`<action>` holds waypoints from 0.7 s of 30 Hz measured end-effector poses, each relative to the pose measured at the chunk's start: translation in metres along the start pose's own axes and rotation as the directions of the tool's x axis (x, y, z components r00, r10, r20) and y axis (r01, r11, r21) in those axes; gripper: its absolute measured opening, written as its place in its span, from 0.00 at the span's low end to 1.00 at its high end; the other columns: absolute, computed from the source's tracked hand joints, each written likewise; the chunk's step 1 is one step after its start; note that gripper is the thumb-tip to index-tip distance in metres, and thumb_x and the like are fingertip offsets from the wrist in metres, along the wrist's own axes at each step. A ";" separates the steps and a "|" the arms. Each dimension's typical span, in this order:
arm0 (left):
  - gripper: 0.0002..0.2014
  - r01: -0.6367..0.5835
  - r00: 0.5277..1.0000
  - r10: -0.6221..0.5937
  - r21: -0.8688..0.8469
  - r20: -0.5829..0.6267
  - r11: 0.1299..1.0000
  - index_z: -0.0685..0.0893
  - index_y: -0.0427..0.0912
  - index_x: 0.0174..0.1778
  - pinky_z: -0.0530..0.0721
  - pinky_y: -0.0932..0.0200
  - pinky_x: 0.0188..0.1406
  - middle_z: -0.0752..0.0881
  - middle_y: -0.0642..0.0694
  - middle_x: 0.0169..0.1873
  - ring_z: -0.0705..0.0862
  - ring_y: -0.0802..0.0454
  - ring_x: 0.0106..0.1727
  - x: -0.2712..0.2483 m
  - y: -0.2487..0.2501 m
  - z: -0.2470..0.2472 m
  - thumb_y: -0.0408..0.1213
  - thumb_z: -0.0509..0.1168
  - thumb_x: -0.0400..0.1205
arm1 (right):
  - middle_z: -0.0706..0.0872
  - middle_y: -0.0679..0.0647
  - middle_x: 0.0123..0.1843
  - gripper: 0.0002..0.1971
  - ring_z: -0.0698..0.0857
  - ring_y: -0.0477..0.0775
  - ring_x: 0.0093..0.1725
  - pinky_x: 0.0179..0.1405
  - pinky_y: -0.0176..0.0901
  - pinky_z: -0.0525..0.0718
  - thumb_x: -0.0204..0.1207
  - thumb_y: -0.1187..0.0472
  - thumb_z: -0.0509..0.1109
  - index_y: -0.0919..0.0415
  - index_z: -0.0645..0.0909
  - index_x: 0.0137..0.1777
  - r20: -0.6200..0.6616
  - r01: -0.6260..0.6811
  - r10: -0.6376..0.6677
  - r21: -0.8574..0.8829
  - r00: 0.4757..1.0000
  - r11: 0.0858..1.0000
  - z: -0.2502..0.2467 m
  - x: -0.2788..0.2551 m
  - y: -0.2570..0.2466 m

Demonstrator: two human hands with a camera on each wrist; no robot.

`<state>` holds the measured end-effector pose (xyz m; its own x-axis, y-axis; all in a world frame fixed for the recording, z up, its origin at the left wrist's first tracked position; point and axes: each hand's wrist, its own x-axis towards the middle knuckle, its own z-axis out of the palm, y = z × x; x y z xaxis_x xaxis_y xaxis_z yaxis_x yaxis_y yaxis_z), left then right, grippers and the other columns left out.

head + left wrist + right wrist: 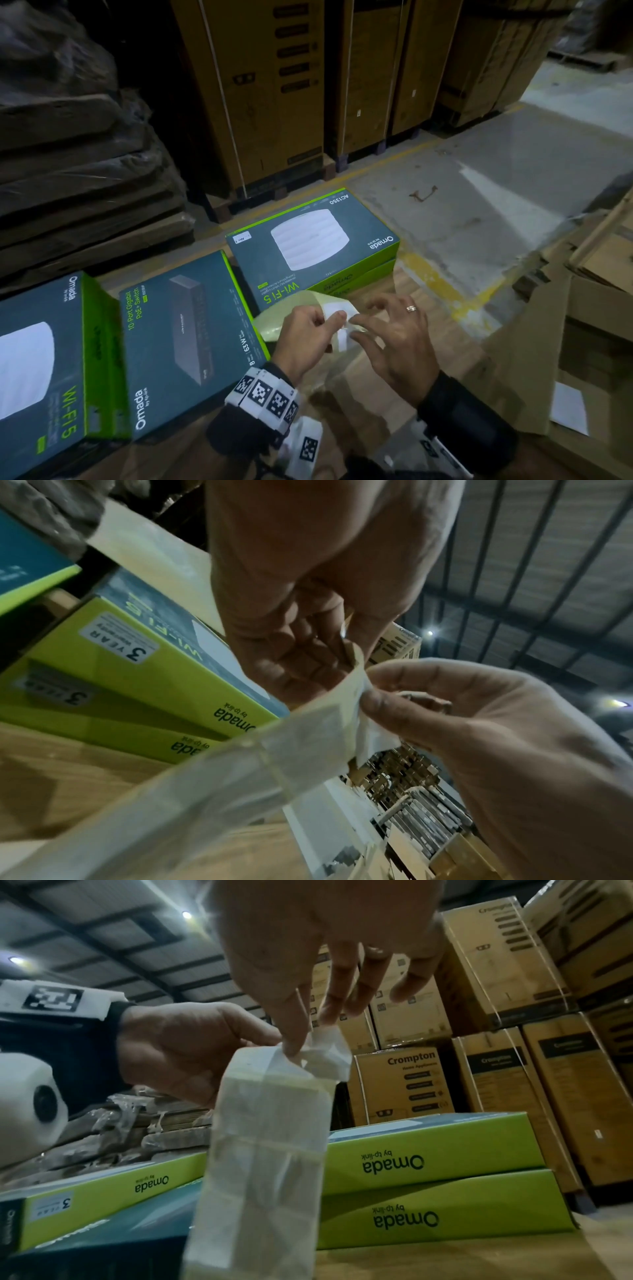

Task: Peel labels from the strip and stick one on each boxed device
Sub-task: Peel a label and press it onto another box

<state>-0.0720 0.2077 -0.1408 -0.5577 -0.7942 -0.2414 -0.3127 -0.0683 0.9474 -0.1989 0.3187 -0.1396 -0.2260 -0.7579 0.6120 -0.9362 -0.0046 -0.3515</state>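
Note:
My left hand (327, 320) grips a yellowish label strip (270, 322) that hangs down from it (267, 1137). My right hand (356, 325) pinches the edge of a white label (334, 308) at the top of the strip, partly lifted off the backing (329, 1053). In the left wrist view the right thumb and forefinger (373, 696) close on that label (373, 737). Beyond the hands, a Wi-Fi box (308, 240) tops a stack of two and bears a small label (242, 237) on its far left corner. A switch box (191, 329) and another Wi-Fi box (37, 359) lie to the left.
Tall brown cartons (267, 96) stand behind the boxes. Plastic-wrapped flat stacks (75, 164) fill the left. Flattened cardboard (582, 291) lies at the right, with a white sheet (568, 407) on it. Grey floor with a yellow line (435, 274) runs beyond.

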 end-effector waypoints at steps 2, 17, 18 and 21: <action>0.33 -0.009 1.000 0.008 0.016 0.009 1.000 0.83 0.28 0.32 0.77 0.53 0.29 0.84 0.29 0.27 0.79 0.50 0.25 0.001 0.001 0.000 0.63 0.67 0.65 | 0.83 0.44 0.46 0.04 0.79 0.52 0.47 0.40 0.50 0.76 0.70 0.55 0.73 0.46 0.85 0.44 0.036 0.016 -0.018 0.042 0.999 0.999 0.002 0.000 0.002; 0.16 0.281 0.931 -0.233 -0.147 0.280 0.948 0.88 0.41 0.26 0.78 0.64 0.30 0.84 0.47 0.24 0.80 0.54 0.27 0.005 0.004 -0.002 0.34 0.66 0.81 | 0.85 0.50 0.45 0.10 0.77 0.53 0.40 0.44 0.49 0.70 0.75 0.67 0.61 0.55 0.82 0.40 -0.027 0.320 -0.320 0.007 0.947 0.947 0.003 -0.006 0.007; 0.15 0.288 0.929 -0.237 -0.155 0.285 0.945 0.87 0.40 0.27 0.77 0.66 0.26 0.83 0.48 0.22 0.80 0.56 0.24 0.006 0.003 -0.002 0.34 0.66 0.81 | 0.84 0.51 0.45 0.08 0.78 0.53 0.40 0.44 0.50 0.72 0.75 0.68 0.62 0.55 0.80 0.41 -0.034 0.347 -0.346 0.023 0.938 0.938 0.002 -0.007 0.007; 0.10 0.285 0.925 -0.221 -0.178 0.311 0.942 0.83 0.35 0.36 0.73 0.72 0.18 0.80 0.50 0.18 0.77 0.61 0.18 0.007 0.006 -0.001 0.33 0.64 0.82 | 0.85 0.50 0.48 0.09 0.81 0.54 0.41 0.45 0.52 0.76 0.73 0.70 0.67 0.54 0.78 0.45 -0.041 0.381 -0.379 0.076 0.925 0.922 0.001 -0.008 0.010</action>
<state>-0.0767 0.2012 -0.1365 -0.6854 -0.5318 -0.4975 -0.3162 -0.3981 0.8612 -0.2060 0.3243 -0.1488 0.1346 -0.6724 0.7279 -0.9285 -0.3422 -0.1444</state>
